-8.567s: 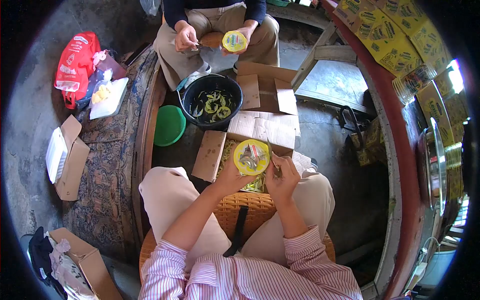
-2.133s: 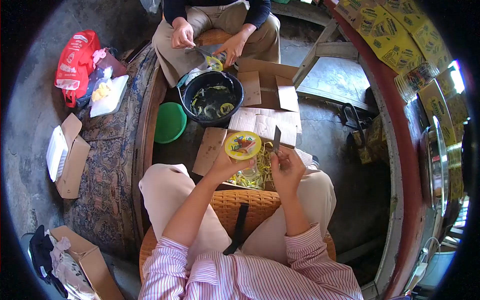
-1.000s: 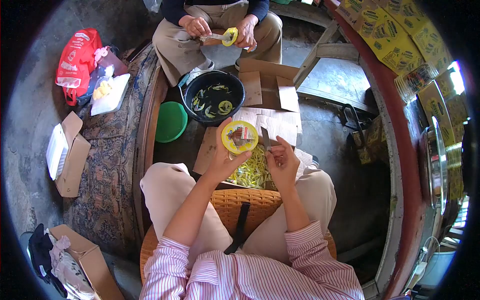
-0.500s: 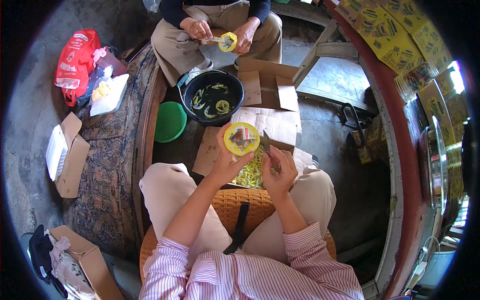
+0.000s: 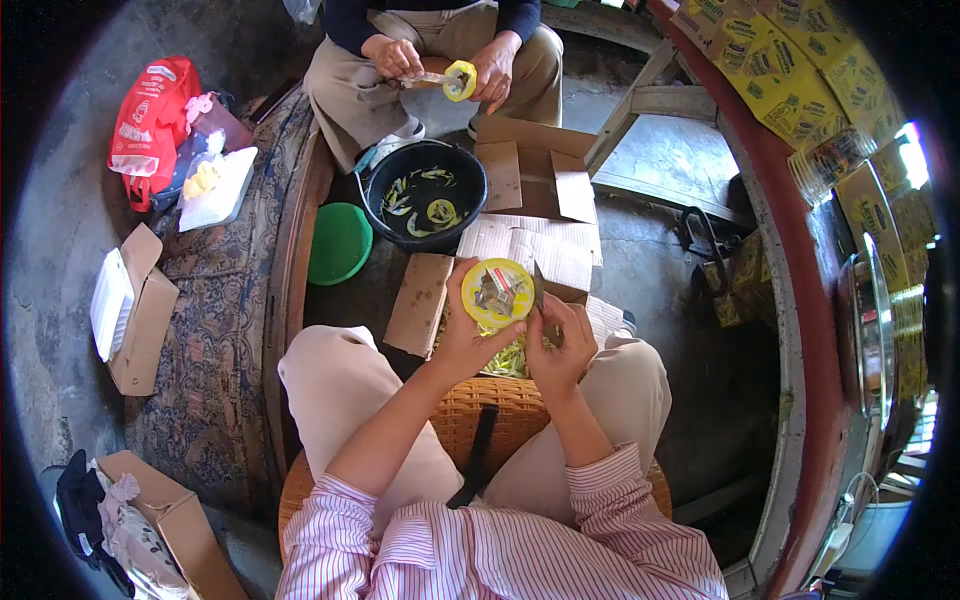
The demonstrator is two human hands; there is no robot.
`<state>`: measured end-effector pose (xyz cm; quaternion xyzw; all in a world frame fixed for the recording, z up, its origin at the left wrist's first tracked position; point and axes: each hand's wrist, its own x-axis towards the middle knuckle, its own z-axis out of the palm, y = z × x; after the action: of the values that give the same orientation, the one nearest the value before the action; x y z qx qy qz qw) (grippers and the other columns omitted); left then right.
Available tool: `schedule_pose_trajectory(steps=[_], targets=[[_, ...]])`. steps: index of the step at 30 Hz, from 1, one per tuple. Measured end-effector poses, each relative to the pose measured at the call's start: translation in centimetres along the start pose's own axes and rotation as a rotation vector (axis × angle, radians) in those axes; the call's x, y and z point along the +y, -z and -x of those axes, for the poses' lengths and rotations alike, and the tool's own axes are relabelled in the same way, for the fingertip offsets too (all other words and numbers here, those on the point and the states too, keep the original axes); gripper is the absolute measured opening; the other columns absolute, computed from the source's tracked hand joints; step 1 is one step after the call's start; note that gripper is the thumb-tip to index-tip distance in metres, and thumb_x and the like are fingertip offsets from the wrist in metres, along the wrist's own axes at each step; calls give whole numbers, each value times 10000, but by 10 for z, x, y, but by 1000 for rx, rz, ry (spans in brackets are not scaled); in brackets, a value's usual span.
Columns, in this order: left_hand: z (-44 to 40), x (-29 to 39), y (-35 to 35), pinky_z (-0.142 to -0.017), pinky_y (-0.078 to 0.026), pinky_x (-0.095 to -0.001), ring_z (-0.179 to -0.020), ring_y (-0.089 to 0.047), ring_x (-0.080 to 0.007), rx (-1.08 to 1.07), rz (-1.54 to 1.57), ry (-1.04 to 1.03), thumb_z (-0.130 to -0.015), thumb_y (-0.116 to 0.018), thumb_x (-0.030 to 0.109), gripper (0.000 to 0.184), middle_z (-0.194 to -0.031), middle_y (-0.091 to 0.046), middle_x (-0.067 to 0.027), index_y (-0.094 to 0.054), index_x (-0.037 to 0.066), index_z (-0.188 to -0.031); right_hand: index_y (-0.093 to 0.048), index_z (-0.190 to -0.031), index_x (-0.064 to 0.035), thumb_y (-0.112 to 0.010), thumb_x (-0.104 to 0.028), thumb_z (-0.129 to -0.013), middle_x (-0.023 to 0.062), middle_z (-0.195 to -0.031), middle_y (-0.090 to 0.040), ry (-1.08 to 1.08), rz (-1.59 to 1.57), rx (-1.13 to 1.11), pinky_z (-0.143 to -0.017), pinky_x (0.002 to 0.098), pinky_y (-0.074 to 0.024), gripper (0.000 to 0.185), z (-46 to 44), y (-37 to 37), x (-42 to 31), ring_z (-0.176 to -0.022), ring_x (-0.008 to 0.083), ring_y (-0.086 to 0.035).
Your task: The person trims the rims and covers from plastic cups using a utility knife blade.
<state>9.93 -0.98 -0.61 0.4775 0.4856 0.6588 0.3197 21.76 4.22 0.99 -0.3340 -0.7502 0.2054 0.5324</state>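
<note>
My left hand (image 5: 468,335) grips a round yellow-rimmed plastic piece (image 5: 490,318) with a printed grey and red centre, holding it face up. In my right hand (image 5: 562,350) is a small dark-bladed knife (image 5: 539,284), its blade pointing up along the right edge of the round piece; whether it touches the rim I cannot tell. Below both hands, an open cardboard box (image 5: 416,300) holds many thin yellow-green strips (image 5: 508,360), partly hidden by my hands.
A black bucket (image 5: 375,215) with yellow-green strips and a ring inside stands ahead, beside a green basin (image 5: 338,245). Opposite sits a person whose hands (image 5: 492,72) hold a thin tool and a yellow round piece (image 5: 460,80). Another open cardboard box (image 5: 535,195) lies ahead.
My left hand has brought the round piece slightly right and down, and its printed centre is turned. The knife in my right hand has shifted a little right. The co-worker's yellow piece has tilted.
</note>
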Motion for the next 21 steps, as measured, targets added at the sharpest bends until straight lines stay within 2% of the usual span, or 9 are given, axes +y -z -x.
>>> schedule_pose_trajectory(steps=[6,21], targets=[[0,-3,1,-956,-355,-342,-1118,-422,-223,14,17,-14,-674,-730,61,847,-1165,-382,-143,-129,58,-1271,-612,-906,4,-617,79,-681,115,-728,-584,11,1,-5,-563,282,-469,237,0,1,1,-625,209,-579],[1,0,0,-980,-332,-351,-1153,-394,-232,-61,-78,13,-653,-730,50,872,-1213,-355,-144,-128,74,-1284,-622,-923,-4,-609,91,-674,129,-757,-574,26,13,16,-589,295,-472,267,0,2,2,-655,239,-578]])
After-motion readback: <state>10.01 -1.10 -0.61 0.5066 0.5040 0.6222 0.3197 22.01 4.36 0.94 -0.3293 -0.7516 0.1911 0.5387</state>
